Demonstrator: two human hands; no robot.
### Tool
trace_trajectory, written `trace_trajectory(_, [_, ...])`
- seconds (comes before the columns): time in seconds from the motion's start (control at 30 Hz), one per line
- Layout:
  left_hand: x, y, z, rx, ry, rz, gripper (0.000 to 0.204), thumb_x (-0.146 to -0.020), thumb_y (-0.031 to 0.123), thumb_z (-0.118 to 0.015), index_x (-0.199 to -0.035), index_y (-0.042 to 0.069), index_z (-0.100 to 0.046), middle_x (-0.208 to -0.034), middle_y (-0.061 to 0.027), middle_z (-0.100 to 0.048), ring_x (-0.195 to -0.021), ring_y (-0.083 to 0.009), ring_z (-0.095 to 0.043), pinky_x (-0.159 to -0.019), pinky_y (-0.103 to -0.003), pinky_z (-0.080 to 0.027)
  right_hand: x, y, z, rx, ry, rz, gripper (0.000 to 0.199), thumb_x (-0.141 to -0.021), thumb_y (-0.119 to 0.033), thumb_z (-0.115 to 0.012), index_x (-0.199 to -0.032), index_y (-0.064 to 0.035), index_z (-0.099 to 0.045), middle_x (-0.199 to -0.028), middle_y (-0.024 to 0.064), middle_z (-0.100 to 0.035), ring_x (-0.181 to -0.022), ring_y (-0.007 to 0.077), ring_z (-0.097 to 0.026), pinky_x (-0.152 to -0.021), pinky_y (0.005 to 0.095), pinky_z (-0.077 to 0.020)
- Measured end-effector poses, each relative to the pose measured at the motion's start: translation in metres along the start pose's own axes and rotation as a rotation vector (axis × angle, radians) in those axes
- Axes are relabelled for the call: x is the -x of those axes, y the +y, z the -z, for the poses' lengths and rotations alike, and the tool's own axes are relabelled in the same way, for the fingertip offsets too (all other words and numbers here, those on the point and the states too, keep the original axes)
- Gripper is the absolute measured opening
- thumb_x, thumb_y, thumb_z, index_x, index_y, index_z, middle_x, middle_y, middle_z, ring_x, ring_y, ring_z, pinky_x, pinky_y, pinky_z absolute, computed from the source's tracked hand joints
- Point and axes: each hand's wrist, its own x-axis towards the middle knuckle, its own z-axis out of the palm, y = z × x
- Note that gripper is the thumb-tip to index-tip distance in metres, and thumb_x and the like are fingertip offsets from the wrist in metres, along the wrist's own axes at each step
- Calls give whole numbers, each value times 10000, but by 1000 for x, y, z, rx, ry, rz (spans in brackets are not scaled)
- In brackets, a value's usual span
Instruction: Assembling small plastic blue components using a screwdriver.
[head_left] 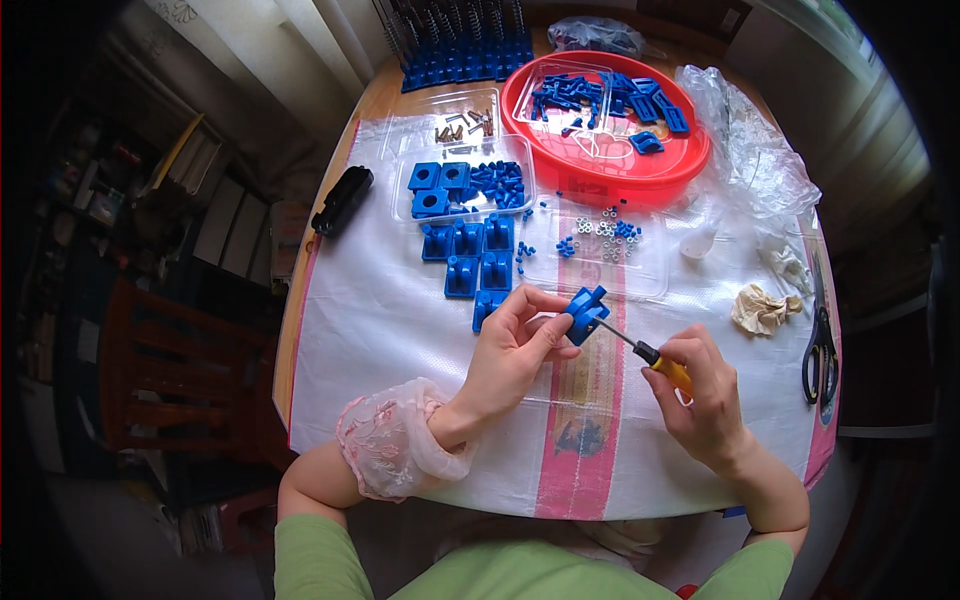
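Over the near middle of the table, my left hand (522,332) pinches a blue plastic part (586,315) between thumb and fingers, tilted up off the cloth. My right hand (694,388) is wrapped round a screwdriver (655,357) with a yellow and black handle. Its thin metal shaft points left and its tip meets the blue part; the exact contact spot is too small to make out. Just beyond my left hand stand several blue square-based blocks (461,275) in short rows, the closest one partly hidden by my fingers.
A clear tray (397,205) holds blue blocks and small pieces. Nuts and blue bits lie in another tray (655,285). Farther back are a red basin (690,165) with blue parts and a rack of springs (465,70). Black scissors (820,355), crumpled paper (765,309) and plastic bags (750,150) lie right.
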Motion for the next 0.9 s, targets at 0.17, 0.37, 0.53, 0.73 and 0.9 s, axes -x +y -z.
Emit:
trace_trajectory(0.17, [1, 1, 0, 1, 19, 7, 172, -1058, 100, -631, -1194, 15, -573, -1047, -73, -706, -862, -78, -701, -828, -253, -626, 2, -5, 2, 10, 16, 44, 299, -779, 60, -785, -996, -12, -593, -768, 112, -598, -610, 259, -622, -513, 363, -460])
trace_trajectory(0.37, [1, 1, 0, -8, 23, 14, 174, -1054, 99, -637, -1189, 10, -573, -1055, -76, -706, -869, -88, -710, -824, -254, -626, 1, -5, 3, 83, 12, 56, 249, -783, -1, -804, -935, -38, -611, -746, 69, -600, -550, 232, -634, -479, 353, -458])
trace_trajectory(0.53, [0, 0, 1, -16, 14, -5, 166, -1049, 87, -641, -1177, 12, -567, -1054, -77, -706, -884, -94, -716, -830, -259, -631, 1, -6, 2, 116, 29, 66, 244, -778, -13, -806, -923, -47, -612, -740, 65, -597, -537, 233, -617, -477, 359, -445])
trace_trajectory(0.73, [0, -1, 1, -9, 23, -31, 143, -1040, 55, -643, -1149, 16, -559, -1071, -83, -702, -916, -106, -720, -840, -263, -636, 2, -10, 8, 260, -20, 117, 242, -782, 32, -788, -976, -22, -652, -758, 96, -628, -584, 272, -625, -531, 367, -470])
trace_trajectory(0.9, [0, -1, 1, 2, 28, -49, 147, -1028, 25, -648, -1141, 6, -556, -1105, -97, -695, -964, -133, -730, -843, -259, -639, 5, 0, -4, 49, 11, -8, 209, -846, -16, -776, -1031, -25, -679, -764, 102, -637, -570, 256, -615, -524, 368, -467])
